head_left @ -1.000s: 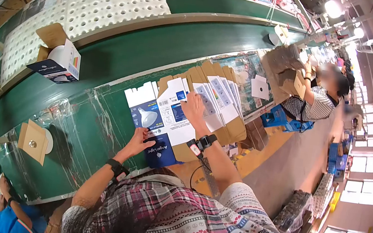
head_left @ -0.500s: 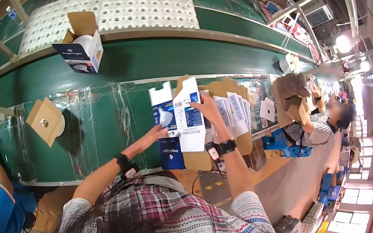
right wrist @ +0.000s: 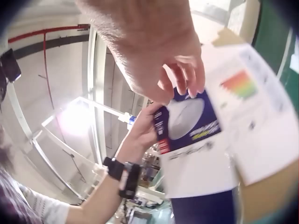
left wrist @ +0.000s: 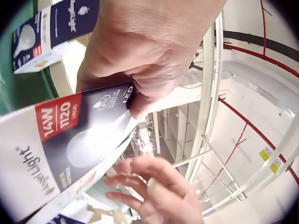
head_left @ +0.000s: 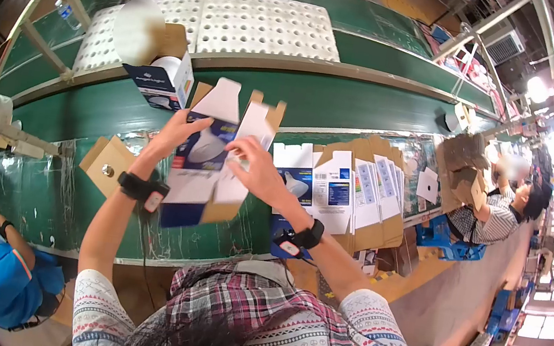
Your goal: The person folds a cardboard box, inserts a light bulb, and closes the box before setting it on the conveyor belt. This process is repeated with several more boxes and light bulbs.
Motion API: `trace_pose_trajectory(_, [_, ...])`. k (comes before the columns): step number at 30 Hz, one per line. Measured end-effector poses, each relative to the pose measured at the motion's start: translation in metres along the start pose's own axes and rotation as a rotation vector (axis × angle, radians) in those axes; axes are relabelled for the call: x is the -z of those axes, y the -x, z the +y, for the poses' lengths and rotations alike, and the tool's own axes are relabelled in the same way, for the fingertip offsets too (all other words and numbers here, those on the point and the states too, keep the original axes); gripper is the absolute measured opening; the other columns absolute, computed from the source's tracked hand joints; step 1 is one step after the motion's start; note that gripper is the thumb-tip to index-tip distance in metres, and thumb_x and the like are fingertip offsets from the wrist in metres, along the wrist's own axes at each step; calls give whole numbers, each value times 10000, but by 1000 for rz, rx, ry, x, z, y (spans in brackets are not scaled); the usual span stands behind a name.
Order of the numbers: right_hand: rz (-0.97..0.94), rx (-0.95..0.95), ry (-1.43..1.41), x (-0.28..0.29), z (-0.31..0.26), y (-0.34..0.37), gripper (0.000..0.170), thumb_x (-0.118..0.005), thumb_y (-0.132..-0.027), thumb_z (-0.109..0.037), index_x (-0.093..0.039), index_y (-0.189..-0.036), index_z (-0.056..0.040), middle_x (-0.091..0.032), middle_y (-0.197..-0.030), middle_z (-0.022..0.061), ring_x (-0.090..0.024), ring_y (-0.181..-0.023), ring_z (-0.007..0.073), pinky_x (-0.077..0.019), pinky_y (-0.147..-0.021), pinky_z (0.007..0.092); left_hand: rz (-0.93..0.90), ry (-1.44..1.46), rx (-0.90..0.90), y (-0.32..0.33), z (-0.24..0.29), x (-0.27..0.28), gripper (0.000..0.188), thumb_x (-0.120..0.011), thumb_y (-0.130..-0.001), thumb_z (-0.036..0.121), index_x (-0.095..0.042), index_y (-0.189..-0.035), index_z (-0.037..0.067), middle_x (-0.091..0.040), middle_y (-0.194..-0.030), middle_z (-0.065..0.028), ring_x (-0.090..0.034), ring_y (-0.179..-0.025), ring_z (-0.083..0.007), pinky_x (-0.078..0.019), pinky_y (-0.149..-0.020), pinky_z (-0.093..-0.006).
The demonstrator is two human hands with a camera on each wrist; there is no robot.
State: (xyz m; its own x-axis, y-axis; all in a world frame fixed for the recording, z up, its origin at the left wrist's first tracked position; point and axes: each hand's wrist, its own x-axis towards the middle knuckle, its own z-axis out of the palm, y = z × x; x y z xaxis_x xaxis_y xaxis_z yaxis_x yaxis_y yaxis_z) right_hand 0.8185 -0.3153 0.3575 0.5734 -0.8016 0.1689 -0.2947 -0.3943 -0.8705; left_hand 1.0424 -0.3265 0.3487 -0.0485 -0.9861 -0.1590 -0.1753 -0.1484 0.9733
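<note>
A partly unfolded light-bulb carton (head_left: 192, 189), printed in dark blue and white with a bulb picture, is held up over the green table. My left hand (head_left: 175, 133) grips its left edge, with the thumb over the blue printed face in the head view. My right hand (head_left: 259, 170) is at the carton's right-hand panel, its fingers loosely bent. From the left wrist, the right hand's fingers (left wrist: 128, 179) are spread close beside the carton's edge. Flattened cartons (head_left: 336, 207) of the same print lie fanned out under and beyond my right forearm.
An open carton (head_left: 154, 83) with a white bulb inside stands at the back left, before white foam trays (head_left: 270, 25) with holes. A cardboard insert (head_left: 103, 161) on a bulb lies left of my arm. Other people sit at the left (head_left: 11, 276) and right (head_left: 489, 215).
Both hands have moved left from the fanned stack, bringing a carton up off it. Its panels now stand apart, partly unfolded. The head view has shifted, so the table appears farther right.
</note>
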Motion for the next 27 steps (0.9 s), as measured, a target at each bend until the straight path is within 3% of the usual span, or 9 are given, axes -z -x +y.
trace_pose_trajectory(3, [164,37,154,-8,15,11,318,-590,-765,-56,-507,-1071,-36,-471,-1048,131,-539,-903,283,-462,-793,355,-55,-140,217,36,9,34,363,-663,-802,287,-632,-964,-36,-608,-772,-5,-510,-651,-72,-412,-573,-232])
trace_pose_trajectory(7, [-8,37,183,-36,30,24,321,-617,-747,-80,-510,-1045,-30,-484,-961,133,-533,-833,274,-458,-754,344,-151,-268,154,67,-30,55,463,-698,-758,375,-628,-963,-34,-632,-831,-69,-579,-751,-168,-473,-611,-320])
trace_pose_trajectory(9, [-181,-67,63,-48,34,29,318,-653,-728,-117,-536,-1011,-31,-498,-812,113,-515,-712,258,-445,-655,344,-152,-416,355,88,-27,55,539,-686,-751,450,-628,-959,-44,-640,-849,-124,-588,-751,-209,-481,-634,-347])
trace_pose_trajectory(11, [-419,-130,36,-61,48,35,265,-706,-723,-194,-578,-867,-13,-493,-675,42,-460,-619,121,-399,-572,266,-158,-435,150,104,-55,55,577,-680,-749,492,-627,-914,-58,-647,-841,-148,-590,-738,-224,-471,-632,-365])
trace_pose_trajectory(13, [-687,-190,-1,-69,52,39,226,-704,-734,-210,-646,-821,-10,-561,-713,58,-503,-627,134,-406,-571,282,-225,-431,0,113,-72,48,538,-688,-736,430,-606,-932,-65,-640,-784,-185,-599,-668,-273,-469,-634,-397])
trace_pose_trajectory(15, [-733,-91,30,-83,63,46,228,-687,-735,-207,-673,-882,-34,-571,-685,106,-554,-631,214,-440,-597,325,-189,-525,-42,134,-66,41,475,-675,-738,379,-609,-964,-34,-634,-819,-223,-619,-712,-348,-483,-658,-425])
trace_pose_trajectory(17, [-758,2,65,-98,68,48,195,-669,-762,-161,-678,-882,-7,-590,-693,73,-554,-639,165,-437,-600,299,-135,-612,28,159,-44,31,392,-646,-755,325,-619,-971,-2,-633,-830,-228,-610,-773,-399,-494,-678,-453])
trace_pose_trajectory(23, [-631,162,114,-121,79,54,169,-636,-775,-83,-693,-933,-71,-639,-797,118,-617,-755,234,-481,-653,318,56,-492,-39,187,-78,4,252,-576,-777,201,-614,-838,-40,-615,-743,-234,-602,-715,-410,-496,-627,-465])
trace_pose_trajectory(27, [-741,123,66,-116,75,51,253,-658,-751,-98,-671,-1003,-83,-621,-872,130,-611,-795,275,-474,-712,362,103,-523,-26,189,-78,-13,227,-565,-772,171,-602,-815,-48,-604,-719,-241,-597,-703,-414,-488,-630,-478])
